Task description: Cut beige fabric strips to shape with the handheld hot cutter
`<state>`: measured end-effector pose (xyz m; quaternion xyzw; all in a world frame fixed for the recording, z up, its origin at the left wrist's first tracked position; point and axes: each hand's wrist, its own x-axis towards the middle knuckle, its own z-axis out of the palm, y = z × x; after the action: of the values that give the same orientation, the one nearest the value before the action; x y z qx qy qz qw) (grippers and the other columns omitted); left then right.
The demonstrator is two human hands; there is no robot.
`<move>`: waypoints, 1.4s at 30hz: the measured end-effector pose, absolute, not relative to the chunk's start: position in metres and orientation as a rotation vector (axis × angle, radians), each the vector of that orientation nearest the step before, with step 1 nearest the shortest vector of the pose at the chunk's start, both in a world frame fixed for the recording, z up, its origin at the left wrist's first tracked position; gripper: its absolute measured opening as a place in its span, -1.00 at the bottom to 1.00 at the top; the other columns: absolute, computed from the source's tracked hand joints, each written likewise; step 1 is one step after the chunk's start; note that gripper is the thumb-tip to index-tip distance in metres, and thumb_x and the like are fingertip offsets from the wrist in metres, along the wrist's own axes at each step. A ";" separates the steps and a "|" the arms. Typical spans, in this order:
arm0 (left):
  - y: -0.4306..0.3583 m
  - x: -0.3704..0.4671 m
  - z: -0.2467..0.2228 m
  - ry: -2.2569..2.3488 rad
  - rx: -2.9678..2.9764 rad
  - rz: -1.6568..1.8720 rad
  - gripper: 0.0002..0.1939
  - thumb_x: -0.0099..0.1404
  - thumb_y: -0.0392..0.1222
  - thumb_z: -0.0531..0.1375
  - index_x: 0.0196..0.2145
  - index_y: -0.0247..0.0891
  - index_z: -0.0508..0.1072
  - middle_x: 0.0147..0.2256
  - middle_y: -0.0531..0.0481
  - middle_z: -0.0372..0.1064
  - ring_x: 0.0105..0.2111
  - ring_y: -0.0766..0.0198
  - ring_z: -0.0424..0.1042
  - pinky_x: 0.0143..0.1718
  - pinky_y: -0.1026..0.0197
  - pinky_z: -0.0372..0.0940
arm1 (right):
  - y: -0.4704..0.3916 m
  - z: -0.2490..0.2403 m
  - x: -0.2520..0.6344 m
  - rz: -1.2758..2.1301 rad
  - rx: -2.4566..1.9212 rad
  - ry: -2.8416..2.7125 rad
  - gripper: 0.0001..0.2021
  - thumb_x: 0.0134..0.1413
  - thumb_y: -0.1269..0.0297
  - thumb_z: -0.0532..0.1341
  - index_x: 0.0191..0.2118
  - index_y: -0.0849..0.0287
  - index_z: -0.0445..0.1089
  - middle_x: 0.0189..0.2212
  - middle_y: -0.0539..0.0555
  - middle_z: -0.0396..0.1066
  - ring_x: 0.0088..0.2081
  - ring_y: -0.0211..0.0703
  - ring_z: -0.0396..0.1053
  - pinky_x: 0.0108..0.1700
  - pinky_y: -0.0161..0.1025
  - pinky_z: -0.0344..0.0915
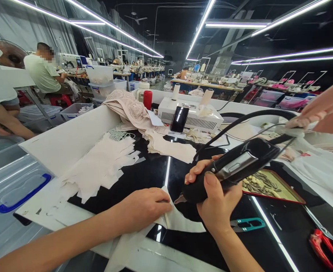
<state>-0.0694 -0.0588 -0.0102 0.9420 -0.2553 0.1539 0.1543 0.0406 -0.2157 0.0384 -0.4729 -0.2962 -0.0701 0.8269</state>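
Observation:
My right hand [216, 196] grips a black corded hand tool [234, 166], its pointed tip down against a pale fabric piece [180, 221] on the glossy black worktable [155, 170]. My left hand [145, 207] lies flat on that same fabric piece, fingers pressing it down just left of the tool's tip. The tool's black cable [240, 121] loops up and to the right. A stack of cut pale fabric pieces [101, 164] lies to the left.
A red-rimmed tray [271, 185] of small pieces sits behind the tool. Teal thread snips [247, 224] and red-handled scissors [325, 243] lie at right. Another person's arm [327, 109] reaches in from the right. A white machine [190, 115] and folded fabric [127, 107] stand behind.

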 end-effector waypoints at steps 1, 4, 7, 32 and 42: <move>-0.059 -0.070 -0.011 -0.731 2.699 0.446 -0.72 0.41 -0.51 0.15 -0.03 -0.27 0.53 -0.02 -0.13 0.54 -0.08 0.17 0.57 -0.06 0.22 0.51 | -0.216 0.038 0.041 -0.153 -1.011 -0.630 -0.68 0.18 0.21 0.42 -0.05 0.02 0.32 -0.38 -0.11 0.46 -0.51 -0.24 0.42 -0.45 -0.20 0.46; -0.059 -0.070 -0.012 -0.731 2.696 0.471 -0.73 0.41 -0.51 0.16 -0.04 -0.28 0.53 -0.02 -0.13 0.54 -0.08 0.17 0.57 -0.08 0.22 0.52 | -0.216 0.036 0.041 -0.160 -1.018 -0.639 -0.70 0.19 0.20 0.41 -0.06 0.03 0.32 -0.38 -0.09 0.44 -0.50 -0.23 0.42 -0.45 -0.20 0.46; -0.059 -0.071 -0.013 -0.726 2.705 0.479 -0.74 0.42 -0.50 0.16 -0.04 -0.27 0.52 -0.02 -0.13 0.54 -0.08 0.17 0.57 -0.07 0.21 0.52 | -0.216 0.036 0.040 -0.159 -1.027 -0.633 -0.72 0.21 0.23 0.39 -0.06 0.03 0.32 -0.37 -0.09 0.44 -0.49 -0.23 0.42 -0.43 -0.19 0.46; -0.069 -0.073 -0.006 -0.727 2.660 0.517 -0.72 0.48 -0.52 0.07 -0.01 -0.34 0.49 -0.04 -0.16 0.52 -0.06 0.18 0.53 0.01 0.18 0.52 | -0.251 0.052 0.033 -0.224 -1.022 -0.552 -0.64 0.08 0.20 0.48 -0.07 0.06 0.39 -0.44 -0.08 0.46 -0.54 -0.21 0.41 -0.50 -0.20 0.47; -0.094 -0.076 -0.015 -0.623 2.642 0.418 -0.80 0.54 -0.44 0.09 -0.02 -0.28 0.46 -0.12 -0.09 0.50 -0.12 0.17 0.52 -0.10 0.19 0.50 | -0.272 0.039 0.029 -0.239 -1.081 -0.573 -0.68 0.15 0.20 0.46 -0.04 0.01 0.40 -0.40 -0.06 0.49 -0.50 -0.17 0.44 -0.45 -0.15 0.48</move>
<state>-0.0758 -0.0937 -0.0151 0.9432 -0.2224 0.1493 0.1963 0.0288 -0.2716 0.0390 -0.5064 -0.2683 -0.1117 0.8119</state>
